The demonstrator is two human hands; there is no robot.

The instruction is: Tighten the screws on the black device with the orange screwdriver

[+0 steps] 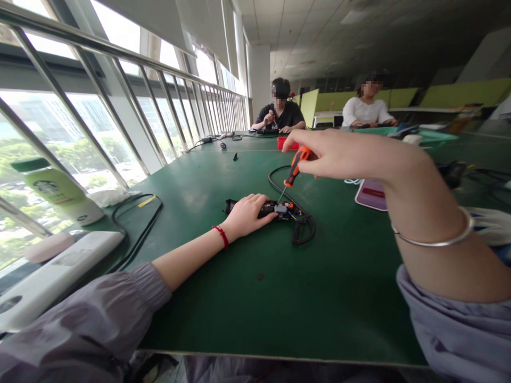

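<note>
A bare right hand (339, 154) is holding an orange-and-black screwdriver (296, 166) over a long black device with exposed coloured wires (284, 211).
The device is lying mid-way across a dark green tabletop (279, 308), where the left hand (249, 214) is clamping over it, fingers together. From the device, the screwdriver's handle is sitting at one o'clock, gripped in the right hand's fingers, its metal shaft slanting down toward seven. A thick black cable (313, 229) is curling at four o'clock; a green-capped, pale-green bottle (59, 191) is standing at nine.
</note>
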